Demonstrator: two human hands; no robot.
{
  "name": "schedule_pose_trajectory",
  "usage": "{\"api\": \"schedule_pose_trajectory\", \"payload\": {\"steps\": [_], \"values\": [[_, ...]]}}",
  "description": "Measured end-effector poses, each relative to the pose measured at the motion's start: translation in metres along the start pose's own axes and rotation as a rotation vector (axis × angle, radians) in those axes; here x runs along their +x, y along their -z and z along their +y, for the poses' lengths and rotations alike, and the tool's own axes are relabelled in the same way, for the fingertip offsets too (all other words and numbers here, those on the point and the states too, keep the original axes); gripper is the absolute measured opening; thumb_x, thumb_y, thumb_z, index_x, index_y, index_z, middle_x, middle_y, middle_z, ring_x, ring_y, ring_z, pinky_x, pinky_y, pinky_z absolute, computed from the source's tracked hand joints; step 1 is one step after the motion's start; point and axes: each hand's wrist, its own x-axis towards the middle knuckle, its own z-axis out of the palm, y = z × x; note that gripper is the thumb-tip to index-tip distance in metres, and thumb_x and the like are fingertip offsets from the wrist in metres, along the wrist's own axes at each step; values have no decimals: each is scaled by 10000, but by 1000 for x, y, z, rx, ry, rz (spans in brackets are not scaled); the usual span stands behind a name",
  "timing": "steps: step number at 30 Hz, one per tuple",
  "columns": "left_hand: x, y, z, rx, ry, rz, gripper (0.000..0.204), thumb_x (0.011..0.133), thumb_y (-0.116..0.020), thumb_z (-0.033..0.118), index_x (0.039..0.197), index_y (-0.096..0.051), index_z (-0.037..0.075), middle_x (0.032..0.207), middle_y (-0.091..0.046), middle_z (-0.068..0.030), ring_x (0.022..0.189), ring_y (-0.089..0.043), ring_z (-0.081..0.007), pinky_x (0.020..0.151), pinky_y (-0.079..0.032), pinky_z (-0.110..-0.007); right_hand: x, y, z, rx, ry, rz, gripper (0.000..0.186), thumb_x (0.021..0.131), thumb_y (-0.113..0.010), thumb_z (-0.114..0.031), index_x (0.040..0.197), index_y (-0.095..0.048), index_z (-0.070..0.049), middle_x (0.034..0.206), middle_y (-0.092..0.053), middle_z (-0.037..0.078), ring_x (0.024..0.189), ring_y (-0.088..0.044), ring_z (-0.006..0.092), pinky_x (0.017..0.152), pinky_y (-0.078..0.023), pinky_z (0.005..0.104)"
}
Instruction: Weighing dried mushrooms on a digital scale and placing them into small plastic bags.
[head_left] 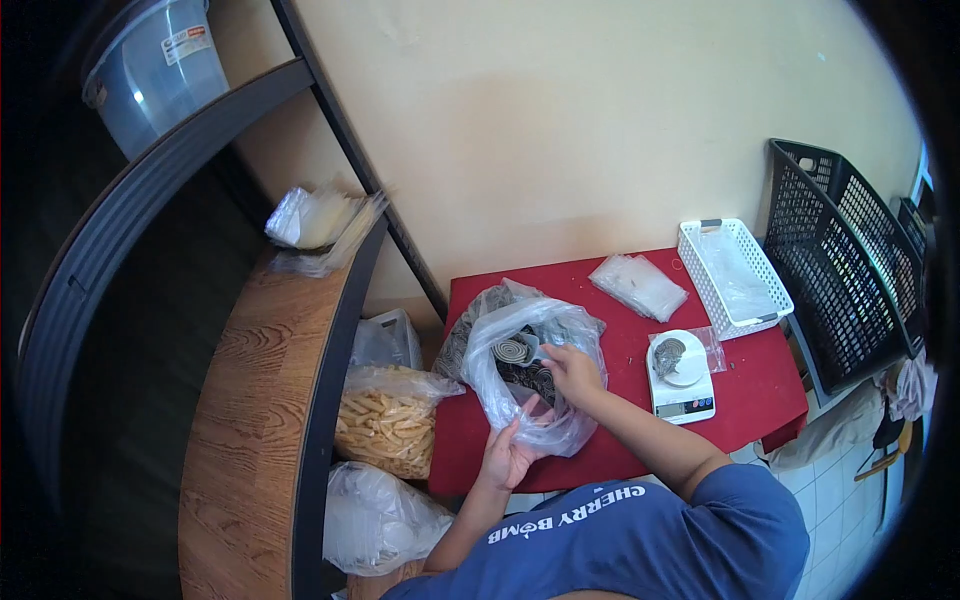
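Note:
A large clear plastic bag (478,375) stands wide-mouthed on the red-covered table (455,440), holding dark, striped small pieces. Among them lies a round piece with a spiral pattern (511,351), with a pale edge beside it. My left hand (512,458) is closed on the near-left side of the bag's rim, the plastic between its fingers. My right hand (574,376) reaches over the right rim into the mouth, its fingers closed near the pale edge; what they hold is partly hidden. A white kitchen scale (684,405) to the right carries a small clear bag of grey pieces (668,355).
Flat clear bags (640,285) lie at the table's back, beside a white basket (690,240). A black crate (830,270) leans at the right. Left stands a wooden shelf (245,400); between it and the table are bags of yellowish sticks (385,425) and white items (380,520).

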Motion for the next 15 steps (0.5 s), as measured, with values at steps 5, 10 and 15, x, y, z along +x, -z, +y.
{"api": "schedule_pose_trajectory", "payload": {"steps": [5, 10, 15], "values": [[-18, -18, -1, 366, -145, 165, 621, 966, -457, 211, 1475, -101, 191, 1477, -281, -162, 1285, -419, -345, 896, -486, -563, -12, 42, 7, -54, 62, 55, 280, 857, -633, -191, 1130, -657, -132, 876, -604, 136, 797, -615, 347, 693, -488, 431], [-15, -8, 0, 799, -716, 509, 682, 855, -604, 13, 1408, -216, 109, 1477, -227, -117, 1377, -212, -252, 1111, -212, -462, -21, 81, 4, 60, 114, 76, 270, 846, -654, -152, 1113, -668, -114, 858, -597, 126, 789, -612, 322, 684, -487, 398], [-3, -37, 11, 955, -940, 404, 661, 828, -610, -2, 1379, -250, 60, 1484, -224, -119, 1399, -177, -244, 1129, -183, -452, -32, 146, -1, 128, 86, 46, 261, 867, -633, -121, 1122, -654, -70, 854, -596, 129, 801, -606, 288, 703, -474, 360]]}}
